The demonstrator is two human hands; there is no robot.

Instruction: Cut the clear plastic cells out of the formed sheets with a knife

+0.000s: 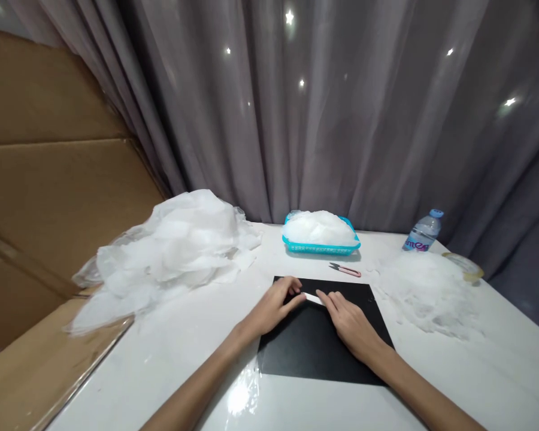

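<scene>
A short, narrow white strip point(313, 298) spans the gap between my two hands, above the far part of a black sheet point(312, 347). My left hand point(279, 304) grips its left end, with the thumb along the near side and the fingers curled. At the other end, the fingers of my right hand point(348, 322) are closed on the strip and hide that end. Whether it is rolled or folded I cannot tell. Just beyond the sheet lie small thread snips point(347, 270) with pink handles and dark blades.
A blue basket point(321, 249) heaped with white fluffy material stands at the back. White thin sheets point(179, 245) are piled on the left by a cardboard box point(54, 209). To the right are loose white fibre point(431, 290), a water bottle point(424, 231) and a tape roll point(467, 267).
</scene>
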